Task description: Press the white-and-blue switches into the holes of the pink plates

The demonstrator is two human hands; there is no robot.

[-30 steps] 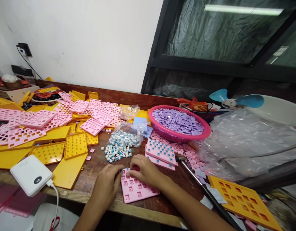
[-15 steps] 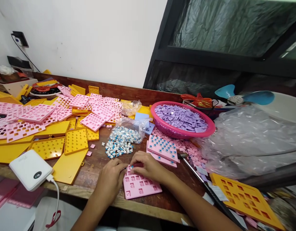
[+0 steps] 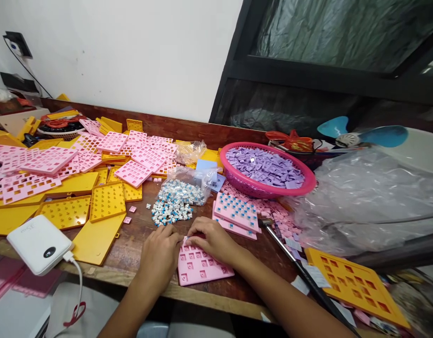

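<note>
By the table's front edge, seemingly for easy reach, the plate is set; a switch is pinched by the right hand; what the left hand grips cannot be told.

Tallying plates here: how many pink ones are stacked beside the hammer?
2: the upper plate and the lower plate under it, jutting out toward the right hand. Others may be hidden beneath.
</note>
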